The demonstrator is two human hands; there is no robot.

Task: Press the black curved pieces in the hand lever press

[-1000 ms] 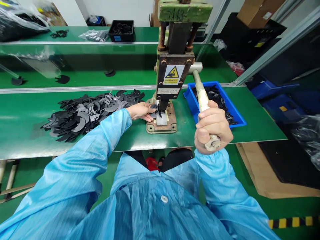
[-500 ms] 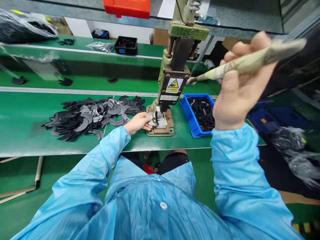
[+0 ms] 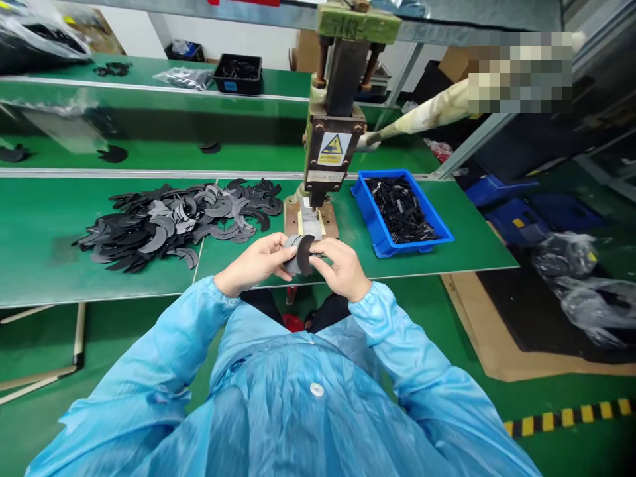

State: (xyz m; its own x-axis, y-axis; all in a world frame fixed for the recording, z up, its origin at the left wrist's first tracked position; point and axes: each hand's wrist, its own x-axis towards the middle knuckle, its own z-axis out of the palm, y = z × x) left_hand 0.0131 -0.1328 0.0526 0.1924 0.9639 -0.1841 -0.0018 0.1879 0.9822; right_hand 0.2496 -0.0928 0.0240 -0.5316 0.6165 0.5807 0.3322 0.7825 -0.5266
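My left hand (image 3: 253, 264) and my right hand (image 3: 342, 268) meet in front of the hand press (image 3: 332, 142), near the bench's front edge. Together they pinch a dark crescent-shaped piece (image 3: 297, 254) between their fingertips. The press lever (image 3: 422, 116) stands raised to the right with no hand on it. The press base plate (image 3: 312, 222) lies just behind my hands. A large heap of the same dark crescent pieces (image 3: 173, 218) spreads over the green bench to the left.
A blue bin (image 3: 370, 215) with small black parts stands right of the press. A black tray (image 3: 237, 69) and plastic bags sit on the far benches. Cardboard and bagged stock lie on the floor at right.
My right hand has let go of the raised lever and come down to join my left hand. My left hand has pulled the crescent piece out from under the press toward me.
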